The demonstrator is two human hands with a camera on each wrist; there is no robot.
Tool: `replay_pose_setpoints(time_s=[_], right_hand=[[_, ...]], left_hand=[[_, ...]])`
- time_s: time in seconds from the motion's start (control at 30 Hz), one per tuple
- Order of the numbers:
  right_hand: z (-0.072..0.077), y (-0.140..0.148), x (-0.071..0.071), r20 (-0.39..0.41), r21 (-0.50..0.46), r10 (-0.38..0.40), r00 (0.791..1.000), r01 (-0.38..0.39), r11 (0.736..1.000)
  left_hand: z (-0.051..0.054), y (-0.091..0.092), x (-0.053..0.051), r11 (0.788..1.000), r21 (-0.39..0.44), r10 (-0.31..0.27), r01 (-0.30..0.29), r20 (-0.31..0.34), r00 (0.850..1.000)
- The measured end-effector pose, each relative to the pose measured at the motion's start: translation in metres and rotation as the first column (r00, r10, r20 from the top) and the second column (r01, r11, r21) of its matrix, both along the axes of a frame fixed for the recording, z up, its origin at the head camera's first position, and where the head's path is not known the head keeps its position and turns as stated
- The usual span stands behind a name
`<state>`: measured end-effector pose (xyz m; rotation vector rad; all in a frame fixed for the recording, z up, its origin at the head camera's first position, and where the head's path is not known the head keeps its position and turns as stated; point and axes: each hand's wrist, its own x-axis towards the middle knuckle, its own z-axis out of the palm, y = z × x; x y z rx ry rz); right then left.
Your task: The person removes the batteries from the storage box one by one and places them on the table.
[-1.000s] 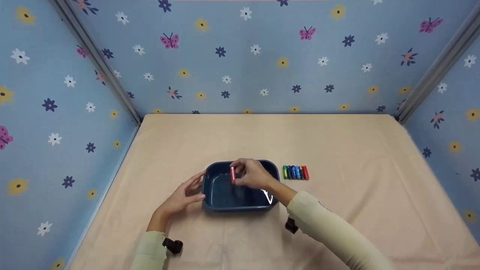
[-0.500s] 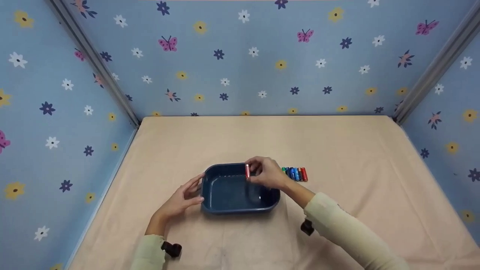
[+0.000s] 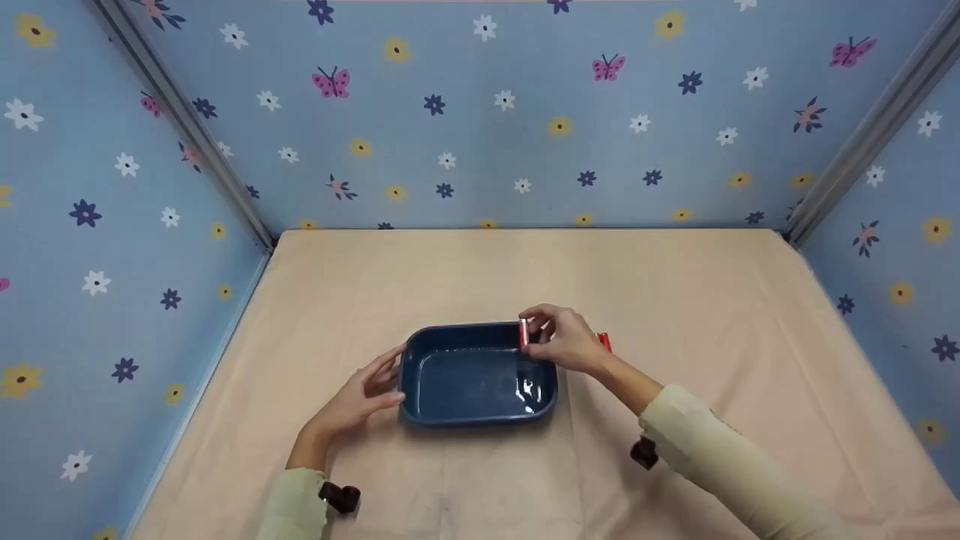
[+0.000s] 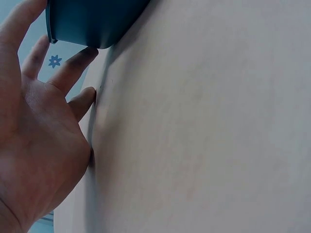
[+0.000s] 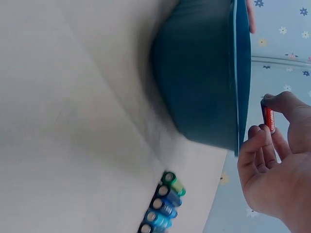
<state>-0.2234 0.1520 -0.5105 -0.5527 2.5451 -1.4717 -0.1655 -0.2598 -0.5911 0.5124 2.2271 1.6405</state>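
A dark blue rectangular basin (image 3: 469, 386) with rounded corners stands upright on the table. My left hand (image 3: 354, 397) touches its left wall, fingers spread and fairly straight; in the left wrist view, fingertips of the left hand (image 4: 41, 126) meet the basin's outer wall (image 4: 92, 22). Over the basin's far right corner, my right hand (image 3: 566, 341) pinches a red battery (image 3: 523, 334) upright between thumb and fingers. The right wrist view shows this red battery (image 5: 268, 116) above the level of the basin's rim.
To the right of the basin lies a row of several batteries, mostly behind my right hand, with a red one (image 3: 604, 343) showing. In the right wrist view, a green battery (image 5: 173, 183) and blue ones (image 5: 163, 208) lie side by side. Patterned panels surround the cloth-covered table (image 3: 675, 285).
My right hand has moved right with the red battery, from over the basin's middle to its far right corner, and now covers most of the battery row. My left hand stays at the basin.
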Motion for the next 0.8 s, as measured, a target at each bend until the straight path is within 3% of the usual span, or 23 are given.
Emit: replay_pose_setpoints(time_s=[0.3, 0.8], right_hand=[[-0.002, 0.039, -0.001, 0.027, 0.022, -0.052, 0.998, 0.051, 0.998], [-0.012, 0.110, 0.003, 0.074, 0.151, -0.157, 0.985, 0.145, 0.978]], left_hand=[[0.001, 0.000, 0.000, 1.000, 0.001, 0.002, -0.002, 0.002, 1.000], [0.001, 0.000, 0.002, 1.000, -0.017, 0.022, -0.022, 0.014, 1.000]])
